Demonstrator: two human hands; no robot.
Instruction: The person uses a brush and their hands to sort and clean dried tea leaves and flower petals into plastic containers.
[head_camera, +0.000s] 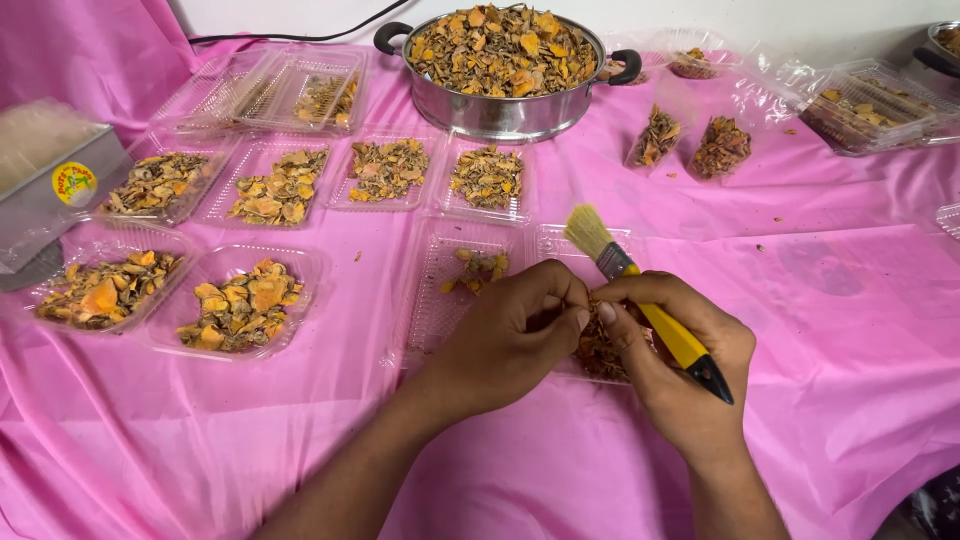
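- A yellow-handled paintbrush (650, 305) is gripped in the right hand (680, 365), bristles pointing up and away.
- The left hand (510, 335) is pinched closed on dried brown-orange pieces (598, 350), just beside the right.
- Both hands are held over an open clear plastic clamshell tray (440, 300); a few pieces lie in its far half.
- Filled trays (240, 305) are spread to the left on the pink tablecloth (850, 330).
- A heaped steel pot (500, 65) is set at the far edge.
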